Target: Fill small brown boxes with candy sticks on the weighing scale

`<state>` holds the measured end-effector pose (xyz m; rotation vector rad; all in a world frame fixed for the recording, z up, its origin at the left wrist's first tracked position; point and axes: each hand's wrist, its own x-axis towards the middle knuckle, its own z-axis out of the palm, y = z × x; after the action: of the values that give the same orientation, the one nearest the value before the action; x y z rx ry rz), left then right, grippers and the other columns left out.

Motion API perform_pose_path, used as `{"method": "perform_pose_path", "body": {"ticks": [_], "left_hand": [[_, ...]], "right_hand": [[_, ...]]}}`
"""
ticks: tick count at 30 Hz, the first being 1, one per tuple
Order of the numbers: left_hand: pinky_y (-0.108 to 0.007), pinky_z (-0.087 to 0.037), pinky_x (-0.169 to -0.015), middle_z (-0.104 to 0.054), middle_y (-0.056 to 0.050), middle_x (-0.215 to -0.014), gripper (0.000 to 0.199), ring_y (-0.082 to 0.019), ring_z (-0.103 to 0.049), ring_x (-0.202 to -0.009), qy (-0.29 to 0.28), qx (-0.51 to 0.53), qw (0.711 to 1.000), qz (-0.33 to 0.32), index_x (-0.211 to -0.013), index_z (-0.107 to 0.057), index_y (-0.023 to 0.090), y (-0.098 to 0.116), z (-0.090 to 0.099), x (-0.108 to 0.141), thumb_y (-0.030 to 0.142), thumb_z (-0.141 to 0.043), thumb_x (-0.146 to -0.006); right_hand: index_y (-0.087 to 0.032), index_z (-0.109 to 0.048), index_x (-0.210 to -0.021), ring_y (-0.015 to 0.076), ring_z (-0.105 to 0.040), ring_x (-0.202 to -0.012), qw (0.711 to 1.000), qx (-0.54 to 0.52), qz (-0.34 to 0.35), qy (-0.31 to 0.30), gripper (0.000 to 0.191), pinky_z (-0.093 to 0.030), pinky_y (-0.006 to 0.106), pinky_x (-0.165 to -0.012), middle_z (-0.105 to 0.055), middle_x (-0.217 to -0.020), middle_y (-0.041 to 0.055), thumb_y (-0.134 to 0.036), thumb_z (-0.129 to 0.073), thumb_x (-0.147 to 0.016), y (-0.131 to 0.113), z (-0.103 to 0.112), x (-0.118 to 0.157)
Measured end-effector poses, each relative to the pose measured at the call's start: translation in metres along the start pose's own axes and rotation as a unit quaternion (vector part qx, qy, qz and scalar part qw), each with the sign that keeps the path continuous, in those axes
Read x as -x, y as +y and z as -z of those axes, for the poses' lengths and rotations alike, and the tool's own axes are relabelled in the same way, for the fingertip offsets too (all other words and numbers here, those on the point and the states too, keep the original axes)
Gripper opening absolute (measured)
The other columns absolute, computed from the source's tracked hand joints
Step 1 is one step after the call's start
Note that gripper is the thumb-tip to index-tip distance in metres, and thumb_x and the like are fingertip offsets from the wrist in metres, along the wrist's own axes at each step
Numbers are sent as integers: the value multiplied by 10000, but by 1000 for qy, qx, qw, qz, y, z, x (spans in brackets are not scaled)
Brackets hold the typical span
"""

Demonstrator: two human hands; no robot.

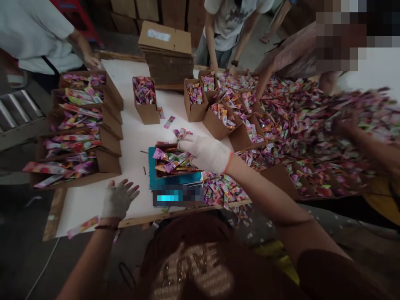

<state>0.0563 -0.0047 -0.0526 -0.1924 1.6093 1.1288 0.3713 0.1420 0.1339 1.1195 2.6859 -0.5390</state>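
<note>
The fingers point(186, 144) of my gloved right hand point(209, 155) are bent over the far right part of a small cardboard box point(168, 172), close against some shiny packets point(181, 133) at its far rim. I cannot tell whether they are gripping one of those or only resting among them. The box, filled with pink, purple and green sachets point(175, 158), sits on a teal scale point(152, 171), whose display along the near side is blurred out.

My left hand point(117, 202), also gloved, is open with its fingers spread, palm down above the near left part of the white bench point(131, 137). A long pink packet point(83, 227) lies just beside that wrist, at the bench's near edge.

Beyond the scale, a loose sachet point(169, 121) lies flat near a filled carton point(146, 114) that stands by itself. To my left is a row of filled boxes point(108, 160), side by side. To my right, more filled cartons point(221, 129) stand against a wide heap of sachets point(296, 112) that covers that end. At the far edge rises a stack of folded cardboard point(170, 62), with a co-worker point(231, 25) on its right and another person point(40, 37) at the far left.
</note>
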Motion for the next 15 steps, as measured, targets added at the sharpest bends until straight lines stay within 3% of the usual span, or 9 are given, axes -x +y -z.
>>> {"method": "perform_pose_path", "body": {"ticks": [5,8,11,15], "left_hand": [[-393,-650,-787,-774,-96,-1053,300,-266,-787,-880,13,-15,1000,10,-1025,-698,218,-16,8,18,378,-496,-1178],[-381,-655,-773,-779,-98,-1047,242,-260,-789,-856,18,-25,1000,3,-1027,-708,212,-22,13,20,319,-524,-1141],[-347,-653,-754,-786,-88,-1040,115,-240,-784,-839,19,-31,999,-25,-1040,-720,213,-27,12,20,254,-612,-1034],[-323,-650,-740,-797,-85,-1052,202,-230,-777,-828,3,-41,997,-60,-1041,-726,217,-29,0,22,247,-741,-841]], "right_hand": [[-185,-756,-1679,355,-837,-1354,989,67,-48,-123,580,-653,407,-1023,-838,-1578,206,-126,-670,-1108,-15,-30,-51],[-204,-810,-1600,327,-864,-1297,988,75,-48,-129,512,-636,366,-1009,-895,-1475,184,-138,-682,-1109,-13,-38,-59],[-228,-876,-1419,294,-860,-1175,993,44,-59,-93,385,-590,332,-927,-929,-1333,133,-183,-753,-1057,-8,-19,-36],[-223,-880,-1190,213,-785,-937,996,-38,-85,-10,258,-517,300,-823,-884,-1015,41,-156,-693,-1025,12,20,35]]}}
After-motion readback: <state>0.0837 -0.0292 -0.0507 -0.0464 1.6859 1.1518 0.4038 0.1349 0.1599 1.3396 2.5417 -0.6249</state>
